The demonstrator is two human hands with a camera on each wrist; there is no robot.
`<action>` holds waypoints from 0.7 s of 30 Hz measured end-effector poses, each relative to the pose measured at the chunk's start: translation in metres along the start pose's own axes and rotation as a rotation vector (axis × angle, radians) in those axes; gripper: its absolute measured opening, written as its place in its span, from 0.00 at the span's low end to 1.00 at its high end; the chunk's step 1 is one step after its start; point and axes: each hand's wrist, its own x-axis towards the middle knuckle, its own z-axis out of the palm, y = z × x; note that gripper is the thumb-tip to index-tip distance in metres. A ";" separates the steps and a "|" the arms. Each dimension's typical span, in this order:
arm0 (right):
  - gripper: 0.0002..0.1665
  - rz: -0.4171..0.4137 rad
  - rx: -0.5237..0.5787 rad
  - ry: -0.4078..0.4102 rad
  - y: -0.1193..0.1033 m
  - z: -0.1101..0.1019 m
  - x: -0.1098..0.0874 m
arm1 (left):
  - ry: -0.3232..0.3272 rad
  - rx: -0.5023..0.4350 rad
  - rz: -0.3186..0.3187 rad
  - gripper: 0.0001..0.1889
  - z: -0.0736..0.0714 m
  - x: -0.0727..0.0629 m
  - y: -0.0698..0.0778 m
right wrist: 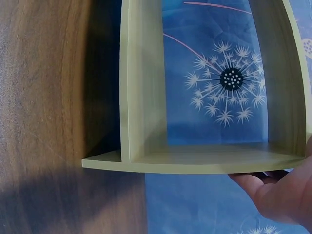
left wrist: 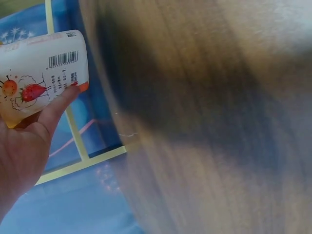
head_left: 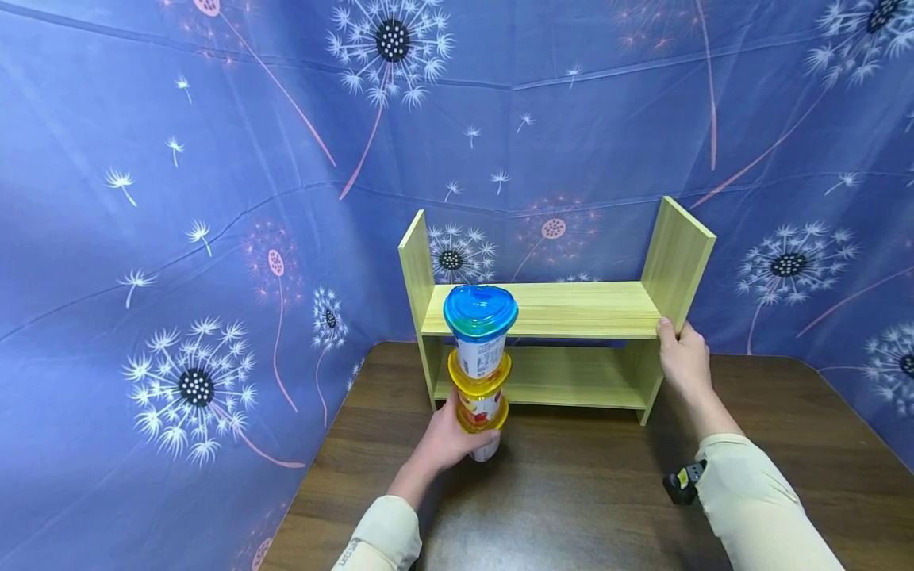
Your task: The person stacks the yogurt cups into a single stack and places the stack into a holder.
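Note:
My left hand (head_left: 444, 440) grips the lower part of an upright stack of lidded cups, thumb across the front. At the top is a white cup (head_left: 480, 358) under a blue lid (head_left: 481, 311); yellow lids (head_left: 480, 379) show below it. In the left wrist view, the lowest cup (left wrist: 44, 73) has a strawberry print and barcode, and its base appears raised off the tabletop. The stack is in front of the left end of a pale wooden shelf (head_left: 578, 309). My right hand (head_left: 685, 357) holds the shelf's right side panel (right wrist: 195, 167), thumb at its front edge; some fingers are hidden.
The shelf has two boards between side panels and stands at the back of a dark brown wooden table (head_left: 571, 500). Blue dandelion-print cloth (head_left: 214, 198) hangs behind and to the left. A small black device (head_left: 681, 484) is at the right wrist.

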 end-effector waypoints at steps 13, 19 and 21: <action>0.33 0.005 0.013 -0.012 -0.001 -0.001 -0.001 | -0.020 0.030 -0.002 0.46 -0.003 0.009 0.018; 0.33 0.012 0.020 -0.009 -0.002 -0.002 -0.001 | -0.024 0.030 0.026 0.46 -0.002 0.013 0.025; 0.33 0.012 0.020 -0.011 -0.003 -0.002 -0.001 | -0.027 0.024 0.024 0.46 -0.003 0.014 0.027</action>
